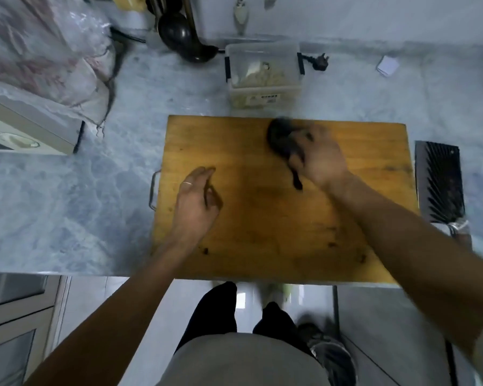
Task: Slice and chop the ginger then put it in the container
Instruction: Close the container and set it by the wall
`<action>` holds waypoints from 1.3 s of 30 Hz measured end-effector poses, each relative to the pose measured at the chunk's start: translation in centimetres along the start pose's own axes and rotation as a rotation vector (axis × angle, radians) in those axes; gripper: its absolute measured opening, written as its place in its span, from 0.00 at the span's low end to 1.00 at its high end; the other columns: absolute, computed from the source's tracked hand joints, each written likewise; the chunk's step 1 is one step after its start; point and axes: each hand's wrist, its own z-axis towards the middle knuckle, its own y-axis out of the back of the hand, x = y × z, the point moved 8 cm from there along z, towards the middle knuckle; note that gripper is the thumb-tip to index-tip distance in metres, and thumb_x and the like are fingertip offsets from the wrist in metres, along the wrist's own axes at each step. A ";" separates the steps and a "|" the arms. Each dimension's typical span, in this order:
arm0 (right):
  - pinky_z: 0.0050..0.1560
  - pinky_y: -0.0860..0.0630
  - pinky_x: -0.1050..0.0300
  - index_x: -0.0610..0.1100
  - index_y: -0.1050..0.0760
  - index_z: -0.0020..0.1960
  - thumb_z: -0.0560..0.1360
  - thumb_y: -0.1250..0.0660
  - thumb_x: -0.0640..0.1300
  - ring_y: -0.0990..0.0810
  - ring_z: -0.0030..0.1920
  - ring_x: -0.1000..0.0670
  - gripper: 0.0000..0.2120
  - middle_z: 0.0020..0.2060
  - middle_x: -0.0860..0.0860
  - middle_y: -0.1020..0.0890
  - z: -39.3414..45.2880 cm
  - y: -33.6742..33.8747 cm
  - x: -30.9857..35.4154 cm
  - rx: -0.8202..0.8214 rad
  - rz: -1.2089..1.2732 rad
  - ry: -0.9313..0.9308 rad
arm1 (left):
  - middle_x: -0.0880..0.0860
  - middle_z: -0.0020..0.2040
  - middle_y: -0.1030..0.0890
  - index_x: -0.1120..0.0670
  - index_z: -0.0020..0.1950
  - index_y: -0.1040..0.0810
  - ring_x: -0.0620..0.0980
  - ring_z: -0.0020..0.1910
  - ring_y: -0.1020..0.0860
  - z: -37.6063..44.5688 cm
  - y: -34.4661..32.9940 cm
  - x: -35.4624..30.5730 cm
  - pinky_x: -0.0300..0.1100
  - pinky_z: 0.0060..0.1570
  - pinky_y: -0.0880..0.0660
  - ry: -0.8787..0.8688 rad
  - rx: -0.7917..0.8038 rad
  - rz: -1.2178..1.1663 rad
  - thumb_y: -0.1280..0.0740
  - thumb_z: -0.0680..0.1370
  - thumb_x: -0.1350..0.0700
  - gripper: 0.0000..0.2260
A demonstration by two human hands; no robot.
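1. A person's right hand wraps its grip round a dark, blurred object above the far side of the wooden cutting board; what it is cannot be told.
2. The left hand hovers over the board's left part, grip loosely spread, holding nothing.
3. No whole ginger shows on the board; pale chopped ginger already lies in the clear container just beyond it.
4. Chopped ginger likely handles light, damp and clingy, best scooped from underneath.
5. A cleaver rests beside the board on the grey marbled bench; tiled floor shows below.
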 end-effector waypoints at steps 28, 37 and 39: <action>0.55 0.23 0.34 0.38 0.23 0.60 0.71 0.43 0.54 0.27 0.59 0.32 0.26 0.60 0.34 0.23 -14.3 4.9 -18.5 -0.063 0.061 -0.273 | 0.59 0.71 0.29 0.56 0.74 0.32 0.58 0.71 0.33 -0.7 -12.8 -15.7 0.52 0.71 0.34 -0.037 0.064 0.049 0.39 0.79 0.63 0.23; 0.55 0.22 0.39 0.45 0.28 0.59 0.71 0.36 0.49 0.28 0.60 0.38 0.17 0.58 0.39 0.21 -22.8 3.1 -10.5 -0.097 0.196 0.120 | 0.61 0.68 0.25 0.59 0.69 0.25 0.59 0.68 0.29 -4.5 -13.8 -16.3 0.51 0.70 0.32 0.028 0.082 -0.030 0.43 0.75 0.61 0.22; 0.54 0.23 0.36 0.43 0.26 0.58 0.69 0.35 0.48 0.27 0.60 0.36 0.19 0.59 0.39 0.22 -21.5 3.8 -13.8 -0.196 0.174 -0.272 | 0.61 0.67 0.25 0.59 0.67 0.24 0.61 0.67 0.28 -4.9 -11.6 -14.4 0.52 0.70 0.32 0.096 0.024 -0.026 0.41 0.76 0.63 0.20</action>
